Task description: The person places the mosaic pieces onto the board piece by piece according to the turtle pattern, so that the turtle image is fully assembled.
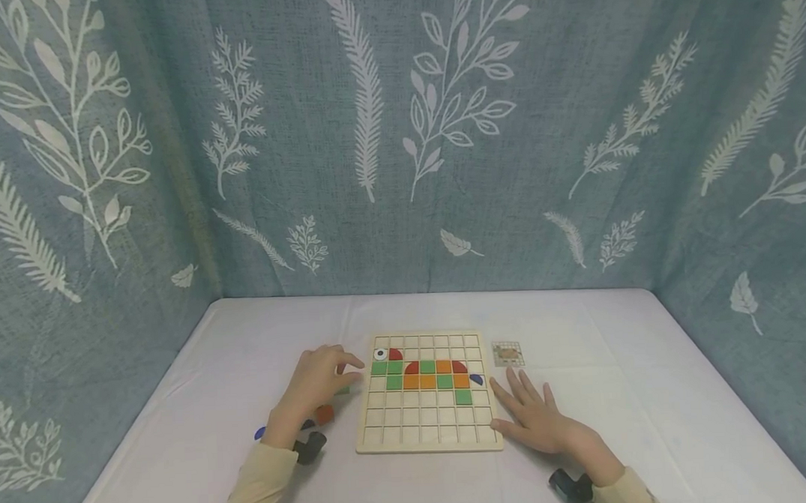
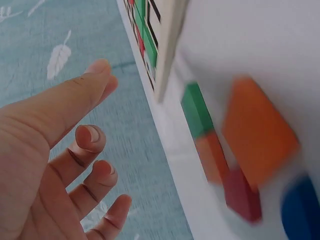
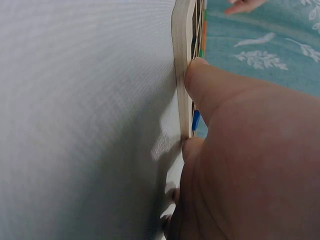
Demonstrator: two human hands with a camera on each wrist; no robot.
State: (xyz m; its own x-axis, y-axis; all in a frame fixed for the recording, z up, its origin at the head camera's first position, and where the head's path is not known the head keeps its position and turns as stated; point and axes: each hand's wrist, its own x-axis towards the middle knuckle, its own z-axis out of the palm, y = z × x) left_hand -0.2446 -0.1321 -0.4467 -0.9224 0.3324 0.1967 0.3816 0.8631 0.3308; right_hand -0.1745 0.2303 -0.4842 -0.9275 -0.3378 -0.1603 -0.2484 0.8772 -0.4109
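Note:
A pale wooden grid board (image 1: pixel 428 438) lies on the table, partly filled with green, orange and red tiles. At its upper left sits a white eye tile (image 1: pixel 380 354), and a blue half-round tile (image 1: pixel 476 379) lies in a cell near the right side. My left hand (image 1: pixel 320 375) hovers just beside the board's left edge, thumb and forefinger apart, holding nothing. Below that hand are loose pieces: a green block (image 2: pixel 197 110), an orange block (image 2: pixel 260 132), a dark red piece (image 2: pixel 242 195) and a blue piece (image 2: pixel 302 207). With fingers spread, my right hand (image 1: pixel 539 418) touches the board's right edge.
A small printed card (image 1: pixel 508 354) with a grid picture lies right of the board. The white-covered table (image 1: pixel 277 317) meets a blue-green leaf-patterned curtain (image 1: pixel 403 244) at the back. Each wrist wears a black camera, such as the right wrist camera (image 1: pixel 571 489).

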